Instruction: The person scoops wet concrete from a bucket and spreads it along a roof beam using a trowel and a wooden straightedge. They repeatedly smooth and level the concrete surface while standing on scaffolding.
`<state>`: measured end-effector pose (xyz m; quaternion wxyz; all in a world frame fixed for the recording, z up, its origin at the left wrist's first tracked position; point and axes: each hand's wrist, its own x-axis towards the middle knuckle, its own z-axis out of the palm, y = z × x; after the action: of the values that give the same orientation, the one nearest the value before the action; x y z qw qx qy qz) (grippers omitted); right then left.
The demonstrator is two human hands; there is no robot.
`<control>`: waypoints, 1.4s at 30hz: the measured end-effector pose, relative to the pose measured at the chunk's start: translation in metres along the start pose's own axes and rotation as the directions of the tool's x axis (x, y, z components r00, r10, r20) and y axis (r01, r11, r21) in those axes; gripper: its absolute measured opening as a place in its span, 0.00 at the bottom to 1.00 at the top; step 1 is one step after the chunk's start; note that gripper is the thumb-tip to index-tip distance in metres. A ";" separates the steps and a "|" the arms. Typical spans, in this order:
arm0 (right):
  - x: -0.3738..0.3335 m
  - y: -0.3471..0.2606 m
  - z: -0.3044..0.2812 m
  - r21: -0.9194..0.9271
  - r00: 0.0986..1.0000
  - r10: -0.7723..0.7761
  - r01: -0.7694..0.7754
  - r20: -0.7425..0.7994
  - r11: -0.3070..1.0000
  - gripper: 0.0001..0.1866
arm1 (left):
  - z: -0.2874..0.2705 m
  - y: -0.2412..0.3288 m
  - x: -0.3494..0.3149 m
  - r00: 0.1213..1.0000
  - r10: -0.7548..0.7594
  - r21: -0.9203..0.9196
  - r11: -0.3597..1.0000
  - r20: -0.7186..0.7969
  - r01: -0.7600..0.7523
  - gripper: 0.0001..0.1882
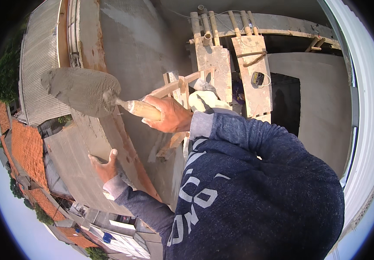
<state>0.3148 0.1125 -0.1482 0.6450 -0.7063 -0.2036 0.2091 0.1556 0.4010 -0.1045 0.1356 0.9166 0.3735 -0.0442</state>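
Observation:
My right hand (169, 115) is closed round the wooden handle of a trowel (145, 110). Its broad blade points left, and wet grey mortar (80, 89) coats the face. The blade hangs over a grey wall ledge (93, 130). Lower down, my left hand (105, 167) lies against the grey cement surface beside the ledge, thumb and fingers spread apart. I see nothing held in it, though part of the fingers is hidden.
Bamboo poles (207, 26) and worn planks (252, 73) form a scaffold at the far right, with a small yellow-and-black object (257, 78) on one plank. A wooden frame (180, 89) stands beyond my right hand. Tiled roofs (28, 147) lie far below, beyond the wall's outer side.

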 end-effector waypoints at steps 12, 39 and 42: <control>-0.007 0.030 -0.028 -0.167 0.995 0.067 -0.079 -0.074 0.983 0.18 | -0.002 0.010 -0.001 0.999 0.025 0.051 0.998 -0.048 -0.022 0.66; 0.026 0.148 -0.060 -0.041 0.923 0.073 -0.095 -0.377 0.995 0.19 | 0.004 -0.006 -0.002 0.957 0.251 0.220 0.951 -0.142 -0.217 0.61; 0.034 0.165 -0.055 -0.053 0.931 0.062 -0.087 -0.360 0.995 0.20 | -0.002 -0.010 -0.004 0.975 0.206 0.176 0.966 -0.077 -0.191 0.62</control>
<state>0.3767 0.0720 -0.3091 0.6386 -0.7612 -0.0628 0.0941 0.1458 0.4049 -0.1043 0.0441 0.9586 0.2807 -0.0182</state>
